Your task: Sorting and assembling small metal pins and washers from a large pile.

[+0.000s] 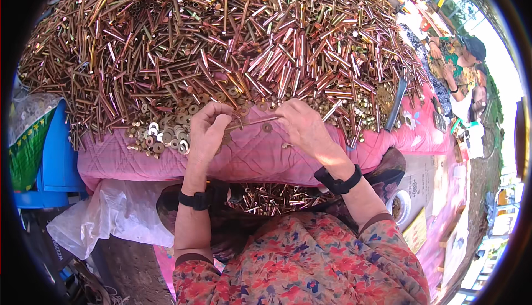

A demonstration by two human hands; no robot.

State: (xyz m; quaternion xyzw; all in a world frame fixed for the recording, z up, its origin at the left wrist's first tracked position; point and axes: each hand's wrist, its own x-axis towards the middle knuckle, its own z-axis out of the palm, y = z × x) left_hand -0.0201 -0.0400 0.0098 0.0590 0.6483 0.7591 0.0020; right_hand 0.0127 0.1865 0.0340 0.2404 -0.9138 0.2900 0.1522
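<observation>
Between my two hands a thin, brass-coloured bolt [254,121] lies nearly level, just above the edge of a pink quilted cloth [244,161]. My left hand [209,130] pinches its left end, where a washer seems to sit by the fingertips. The fingers of my right hand [302,123] close round the other end. Flat round washers [176,134] lie in a loose pile beside my left hand. To the right of my right hand are many small nuts [360,118]. Behind both hands rises a large heap of copper-coloured metal tubes and bolts [233,44].
A long dark-handled tool [397,104] leans at the heap's right edge. More metal pieces [280,198] lie below the cloth edge, near my lap. A clear plastic sheet [113,211] hangs at the left beside a blue bin [61,166]. Another person [460,61] sits at the far right.
</observation>
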